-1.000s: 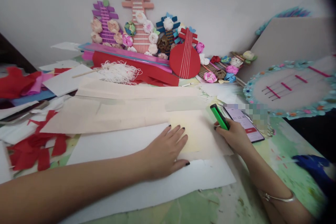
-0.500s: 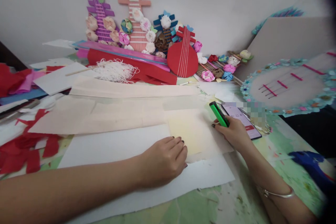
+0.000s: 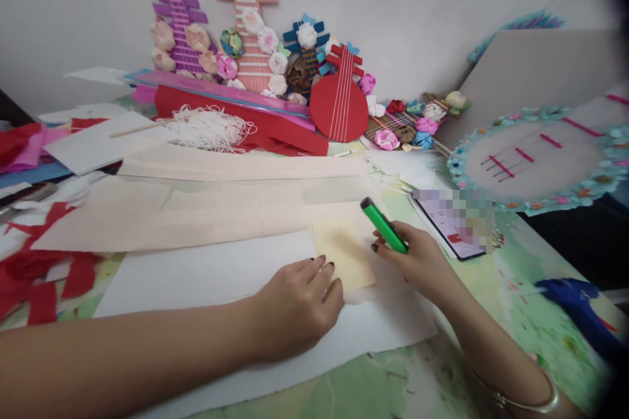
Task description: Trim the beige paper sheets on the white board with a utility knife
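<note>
My left hand [image 3: 299, 304] rests palm down on the papers, its fingers loosely bent and a little apart, fingertips at the lower left edge of a pale yellow sheet [image 3: 339, 252]. My right hand [image 3: 417, 258] is closed around a green utility knife [image 3: 386, 226] with a black end, held tilted above the right side of that sheet; no blade can be made out. Under the yellow sheet lie cream paper [image 3: 211, 213] and a large white sheet [image 3: 196, 275].
A phone [image 3: 449, 222] lies right of my right hand, with a blue glue gun [image 3: 570, 308] farther right. Red scraps [image 3: 49, 275] lie at the left. White string [image 3: 211, 127], a red paper lute [image 3: 339, 101] and several flower-trimmed paper instruments stand or lie along the wall.
My right hand has moved left with the green utility knife, away from the phone to over the yellow sheet. My left hand's fingers have spread slightly; the view has shifted a little.
</note>
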The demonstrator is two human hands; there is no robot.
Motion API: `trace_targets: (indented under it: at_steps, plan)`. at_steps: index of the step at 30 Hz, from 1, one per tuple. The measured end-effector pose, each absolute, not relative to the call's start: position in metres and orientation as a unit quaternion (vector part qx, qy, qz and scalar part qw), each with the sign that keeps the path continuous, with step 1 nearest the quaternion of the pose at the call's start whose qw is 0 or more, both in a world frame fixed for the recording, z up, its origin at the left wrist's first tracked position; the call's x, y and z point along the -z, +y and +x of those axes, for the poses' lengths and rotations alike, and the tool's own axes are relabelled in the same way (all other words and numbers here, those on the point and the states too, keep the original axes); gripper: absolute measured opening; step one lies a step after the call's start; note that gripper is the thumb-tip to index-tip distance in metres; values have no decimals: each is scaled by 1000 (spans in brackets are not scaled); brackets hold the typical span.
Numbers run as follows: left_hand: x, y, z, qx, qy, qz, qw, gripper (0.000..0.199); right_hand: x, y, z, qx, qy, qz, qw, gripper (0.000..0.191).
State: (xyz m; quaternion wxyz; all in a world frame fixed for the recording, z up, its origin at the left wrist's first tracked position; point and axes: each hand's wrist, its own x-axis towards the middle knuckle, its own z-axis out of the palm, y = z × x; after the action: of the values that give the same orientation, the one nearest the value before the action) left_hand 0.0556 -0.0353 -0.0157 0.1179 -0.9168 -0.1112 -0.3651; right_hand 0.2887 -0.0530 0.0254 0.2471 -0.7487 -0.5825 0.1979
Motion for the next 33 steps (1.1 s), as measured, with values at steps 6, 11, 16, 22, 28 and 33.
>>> trace_targets:
  at_steps: [6,11,16,22,28,33]
  plan:
    - [14,-41,58,369,-98,-916,128,20,-27,-56,274,-337,-519,-731,288,34]
    - [17,-42,58,362,-85,-920,124,13,-30,-56,273,-426,-446,-714,330,39]
    - [17,-43,55,347,-69,-925,135,13,-27,-55,273,-443,-441,-702,341,39]
    - [11,-42,54,331,-38,-931,148,12,-25,-57,274,-433,-466,-700,324,37]
    - [7,-40,54,350,-3,-930,113,18,-23,-57,273,-391,-520,-697,300,24]
    - [1,-51,49,384,82,-917,71,23,-19,-56,276,-385,-513,-699,317,25]
